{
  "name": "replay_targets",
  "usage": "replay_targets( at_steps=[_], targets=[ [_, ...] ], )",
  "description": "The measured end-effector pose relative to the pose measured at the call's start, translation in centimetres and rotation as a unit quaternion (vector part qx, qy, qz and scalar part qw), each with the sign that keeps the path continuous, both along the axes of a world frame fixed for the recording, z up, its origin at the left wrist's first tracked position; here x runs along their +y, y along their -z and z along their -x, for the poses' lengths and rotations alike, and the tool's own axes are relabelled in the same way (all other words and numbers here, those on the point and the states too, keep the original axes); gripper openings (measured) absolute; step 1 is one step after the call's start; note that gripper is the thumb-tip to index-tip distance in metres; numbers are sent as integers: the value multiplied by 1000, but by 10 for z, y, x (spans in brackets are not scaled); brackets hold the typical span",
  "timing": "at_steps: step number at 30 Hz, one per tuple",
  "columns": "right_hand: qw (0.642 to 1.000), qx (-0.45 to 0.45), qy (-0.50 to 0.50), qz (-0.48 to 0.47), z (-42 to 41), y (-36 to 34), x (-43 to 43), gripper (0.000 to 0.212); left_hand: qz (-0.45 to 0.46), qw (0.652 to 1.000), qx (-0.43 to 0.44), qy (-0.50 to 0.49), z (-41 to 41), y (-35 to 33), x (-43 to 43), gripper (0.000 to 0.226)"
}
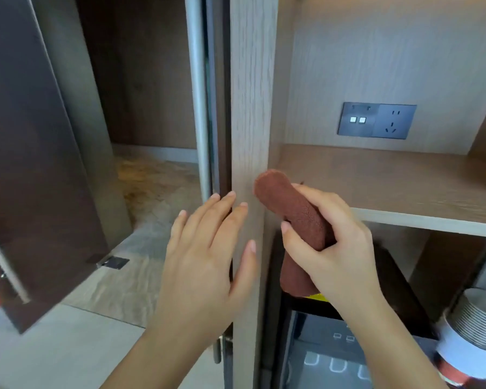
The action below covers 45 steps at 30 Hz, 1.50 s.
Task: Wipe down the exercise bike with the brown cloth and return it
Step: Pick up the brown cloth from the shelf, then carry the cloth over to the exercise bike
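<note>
My right hand [328, 237] grips a folded brown cloth [289, 209] around its middle, one end poking up over the front edge of a wooden shelf [404, 189], the other end hanging down below my fingers. My left hand [208, 248] is held open with straight fingers, fingertips against the pale wooden upright post [250, 108] beside a dark door edge. The exercise bike is not in view.
A dark cabinet door [31, 164] stands open at the left. A grey socket panel [376, 120] sits on the shelf's back wall. Below the shelf is a black glass-fronted appliance [334, 357]. A sleeve of stacked paper cups [472, 329] lies at the lower right.
</note>
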State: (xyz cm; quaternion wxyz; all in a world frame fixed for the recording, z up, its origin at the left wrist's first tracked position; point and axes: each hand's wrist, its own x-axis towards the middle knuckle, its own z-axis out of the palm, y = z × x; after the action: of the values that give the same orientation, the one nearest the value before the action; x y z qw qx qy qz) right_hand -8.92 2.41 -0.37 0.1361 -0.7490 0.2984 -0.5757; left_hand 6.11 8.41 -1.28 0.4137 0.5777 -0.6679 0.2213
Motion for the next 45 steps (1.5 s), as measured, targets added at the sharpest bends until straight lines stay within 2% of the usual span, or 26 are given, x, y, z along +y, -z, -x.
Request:
replay_targets(
  at_steps=[10, 15, 20, 27, 34, 40, 45],
  targets=[
    [990, 29, -138, -18, -100, 22, 92, 43, -40, 981, 25, -190, -72, 18, 134, 45],
    [973, 57, -222, -14, -148, 32, 161, 43, -40, 953, 31, -299, -98, 26, 224, 43],
    [941, 62, -332, -17, -191, 41, 248, 43, -39, 913, 44, -403, -113, 39, 328, 43],
    [880, 78, -469, -10, -249, 56, 364, 41, -42, 835, 79, -543, -122, 59, 462, 42],
    [795, 106, -597, 8, -321, 69, 474, 44, -32, 738, 109, -665, -143, 70, 568, 45],
    [735, 86, -672, 26, -393, 61, 557, 50, -30, 664, 87, -742, -185, 62, 640, 45],
    [669, 70, -739, 42, -444, 50, 643, 50, -8, 581, 84, -810, -206, 52, 710, 45]
  ],
)
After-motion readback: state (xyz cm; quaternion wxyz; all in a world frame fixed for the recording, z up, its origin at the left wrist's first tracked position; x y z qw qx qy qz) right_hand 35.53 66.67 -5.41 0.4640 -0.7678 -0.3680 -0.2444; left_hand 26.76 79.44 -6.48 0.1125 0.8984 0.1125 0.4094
